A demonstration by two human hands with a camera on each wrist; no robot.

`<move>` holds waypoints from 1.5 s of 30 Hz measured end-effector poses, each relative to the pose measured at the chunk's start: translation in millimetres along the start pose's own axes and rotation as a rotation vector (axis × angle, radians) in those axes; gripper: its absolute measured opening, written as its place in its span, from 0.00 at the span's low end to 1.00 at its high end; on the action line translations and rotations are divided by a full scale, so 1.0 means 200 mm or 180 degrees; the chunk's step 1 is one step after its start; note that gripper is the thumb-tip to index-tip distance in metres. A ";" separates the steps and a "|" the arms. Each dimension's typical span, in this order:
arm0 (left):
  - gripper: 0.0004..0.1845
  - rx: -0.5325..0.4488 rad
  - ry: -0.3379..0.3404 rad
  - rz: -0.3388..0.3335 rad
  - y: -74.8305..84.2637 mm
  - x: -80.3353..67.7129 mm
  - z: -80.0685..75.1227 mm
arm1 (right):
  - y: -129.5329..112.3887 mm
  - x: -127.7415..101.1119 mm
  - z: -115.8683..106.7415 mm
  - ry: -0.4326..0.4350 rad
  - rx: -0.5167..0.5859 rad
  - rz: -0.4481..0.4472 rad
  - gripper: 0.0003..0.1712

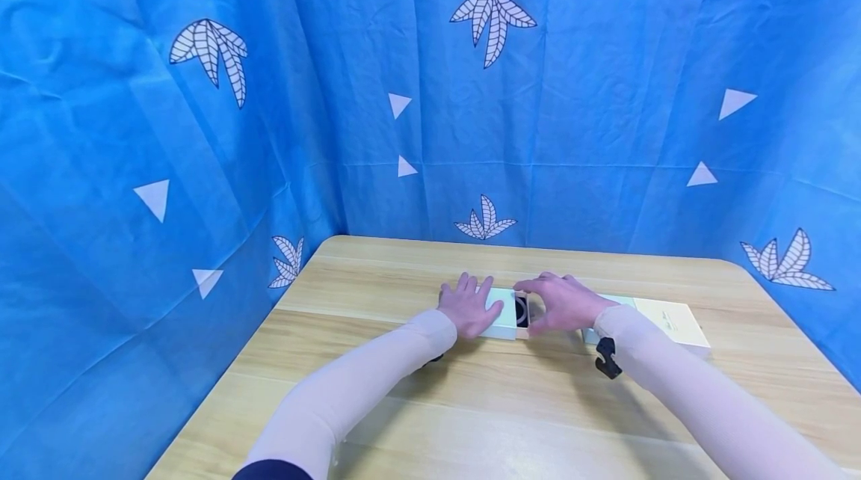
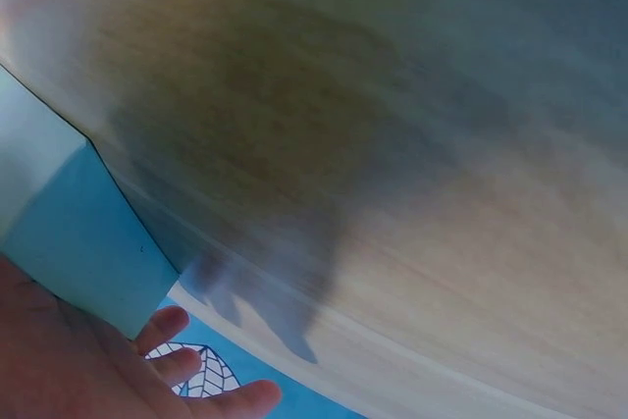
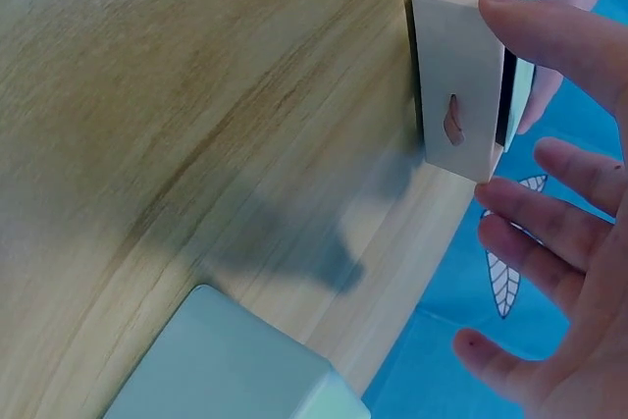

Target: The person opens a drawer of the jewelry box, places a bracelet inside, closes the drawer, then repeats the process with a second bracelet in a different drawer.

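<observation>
A mint-green box sleeve [image 1: 501, 313] lies on the table with a cream drawer [image 3: 458, 76] sticking partly out of its right end. Inside the drawer's opening, a dark lining and a pale curved item [image 1: 521, 310] show, too small to identify. My left hand [image 1: 468, 306] rests on the sleeve with its fingers spread and straight. At the drawer's exposed end, my right hand [image 1: 563, 302] holds it between thumb and fingertips, the thumb on one edge and a finger at the opposite corner. A small ribbon tab [image 3: 453, 121] hangs on the drawer's front face.
A second box, mint and cream [image 1: 673, 321], lies to the right, partly behind my right wrist. The wooden table [image 1: 471, 420] ends at a blue patterned curtain [image 1: 572, 128] behind and on the left.
</observation>
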State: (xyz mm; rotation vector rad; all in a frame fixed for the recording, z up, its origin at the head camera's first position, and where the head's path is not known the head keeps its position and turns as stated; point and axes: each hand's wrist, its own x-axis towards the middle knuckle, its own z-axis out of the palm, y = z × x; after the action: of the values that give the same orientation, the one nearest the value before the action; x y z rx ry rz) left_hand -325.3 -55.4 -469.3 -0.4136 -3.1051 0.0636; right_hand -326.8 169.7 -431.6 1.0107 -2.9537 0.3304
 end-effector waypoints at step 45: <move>0.40 -0.0087 -0.0111 -0.0056 -0.01 0.06 0.03 | -0.03 0.04 0.03 0.0094 0.0096 -0.0059 0.52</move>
State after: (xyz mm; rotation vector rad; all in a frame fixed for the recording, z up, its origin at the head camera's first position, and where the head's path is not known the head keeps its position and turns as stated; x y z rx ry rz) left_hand -336.5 -54.3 -475.6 -0.3897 -3.1468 0.0287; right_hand -329.9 159.2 -436.4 1.0262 -2.9199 0.3872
